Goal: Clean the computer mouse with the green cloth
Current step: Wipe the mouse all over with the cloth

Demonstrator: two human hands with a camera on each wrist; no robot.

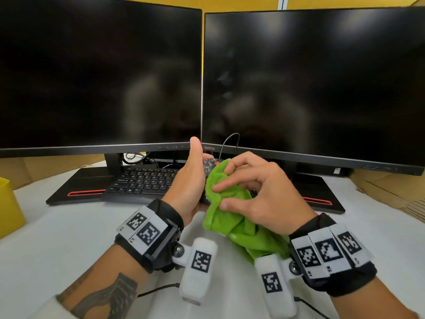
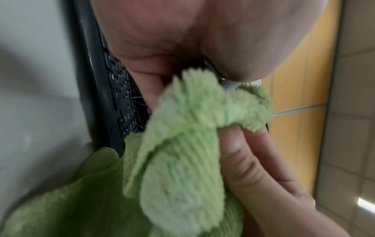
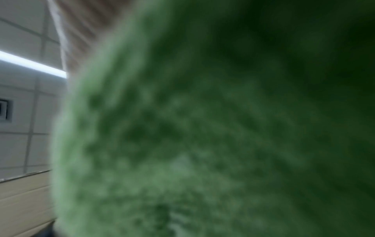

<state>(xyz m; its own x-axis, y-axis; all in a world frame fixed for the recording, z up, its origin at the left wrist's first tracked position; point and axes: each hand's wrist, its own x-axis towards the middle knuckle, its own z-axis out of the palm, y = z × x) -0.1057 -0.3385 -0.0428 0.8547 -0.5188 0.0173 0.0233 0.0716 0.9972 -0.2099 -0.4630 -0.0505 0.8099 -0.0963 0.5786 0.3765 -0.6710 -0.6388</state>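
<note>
Here, right fingers (image 1: 226,185) press green cloth (image 1: 232,217) onto mouse (image 1: 209,164) (left-held).

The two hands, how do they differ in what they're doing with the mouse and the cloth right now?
The left hand grips the computer mouse directly, held up off the desk; the right hand holds the green cloth and presses it against the mouse. The left hand's thumb sticks straight up; the right hand's fingers curl over bunched cloth. Both wear black wrist straps with printed markers.
</note>
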